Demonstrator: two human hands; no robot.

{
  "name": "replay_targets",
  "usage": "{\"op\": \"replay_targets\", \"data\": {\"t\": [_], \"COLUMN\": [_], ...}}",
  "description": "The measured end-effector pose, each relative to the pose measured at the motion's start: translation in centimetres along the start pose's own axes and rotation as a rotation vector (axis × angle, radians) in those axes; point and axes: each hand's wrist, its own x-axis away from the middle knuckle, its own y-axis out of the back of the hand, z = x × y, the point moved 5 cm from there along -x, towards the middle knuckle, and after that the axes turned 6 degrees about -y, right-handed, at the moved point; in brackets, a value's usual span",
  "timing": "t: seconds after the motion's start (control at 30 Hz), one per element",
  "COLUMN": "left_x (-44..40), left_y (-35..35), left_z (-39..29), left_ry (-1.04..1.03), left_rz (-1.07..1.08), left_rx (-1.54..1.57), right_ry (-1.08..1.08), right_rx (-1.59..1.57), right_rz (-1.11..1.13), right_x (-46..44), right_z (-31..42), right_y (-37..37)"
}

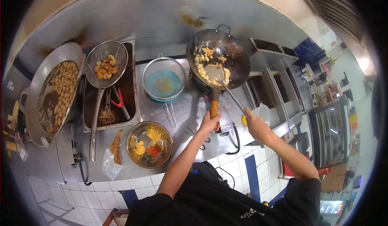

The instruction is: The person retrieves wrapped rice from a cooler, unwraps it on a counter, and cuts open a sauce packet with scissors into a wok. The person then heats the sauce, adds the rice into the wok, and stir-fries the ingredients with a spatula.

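Observation:
My left hand (209, 123) is closed around the wooden handle (215, 101) of a dark wok (239, 64). Crumbly yellow-and-white food (207, 54), like scrambled egg, lies along the wok's left side and bottom. In my right hand (258, 127) is the metal shaft of a wok spatula (232, 94), fingers wrapped round it. The spatula's head rests down in the wok among the food. Left of the wok, a fine-mesh strainer (146, 78) sits over a blue bowl. Nearer me stands a steel bowl (130, 153) with yellow and orange-red ingredients.
A wide pan (72, 50) of browned pieces in dark liquid stands at far left. Beside it, a long-handled skimmer (93, 117) with fried pieces lies across a rectangular oil well (132, 76) holding red-handled tongs (118, 100). A plastic bag (111, 168) lies near the counter's front edge.

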Motion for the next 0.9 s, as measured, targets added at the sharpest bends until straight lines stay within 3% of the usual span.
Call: {"op": "replay_targets", "data": {"t": [0.1,0.13,0.17,0.3,0.37,0.4,0.47,0.53,0.63,0.73,0.83,0.87,0.9], "left_x": [-0.3,-0.2,-0.7,0.5,0.1,0.1,0.6,0.4,0.6,0.9,0.4,-2.2,-2.4], "left_y": [0.2,0.3,0.1,0.3,0.6,0.6,0.4,0.4,0.5,0.3,0.2,0.9,1.0], "left_z": [0.5,0.1,-1.1,-0.2,-0.1,-0.1,-0.8,-0.5,-0.6,-0.9,-0.7,3.0,3.1], "left_ry": [0.017,-0.005,-0.025,0.008,0.002,-0.003,-0.004,0.001,0.021,0.005,-0.081,0.024,-0.005], "left_rz": [0.010,0.057,0.057,-0.010,-0.016,-0.010,0.001,0.004,-0.012,-0.020,0.062,0.080,0.098], "left_rx": [0.014,0.028,0.022,-0.023,-0.031,-0.051,-0.033,-0.038,-0.057,-0.069,-0.075,-0.134,-0.181], "right_ry": [-0.053,-0.044,0.002,-0.163,0.020,0.086,0.037,0.025,-0.157,-0.159,-0.057,0.119,0.427], "right_rx": [-0.023,0.035,0.105,-0.304,-0.069,0.009,0.096,0.009,-0.164,0.072,0.016,0.010,0.223], "right_rz": [-0.034,-0.142,-0.112,0.320,0.318,0.312,0.053,-0.023,0.276,0.344,0.069,-0.062,-0.132], "right_x": [-6.5,-7.8,-9.9,-4.2,-3.2,-3.3,-5.7,-7.4,-2.9,-1.8,-4.2,-6.0,-5.9], "right_z": [-4.0,-3.7,-4.8,-1.8,-0.9,-0.5,-1.9,-2.5,-0.7,-0.8,-2.3,-5.6,-6.6], "right_y": [-3.4,-3.1,-0.9,12.9,12.8,11.6,4.2,5.7,14.3,13.8,6.3,4.7,6.2]}}
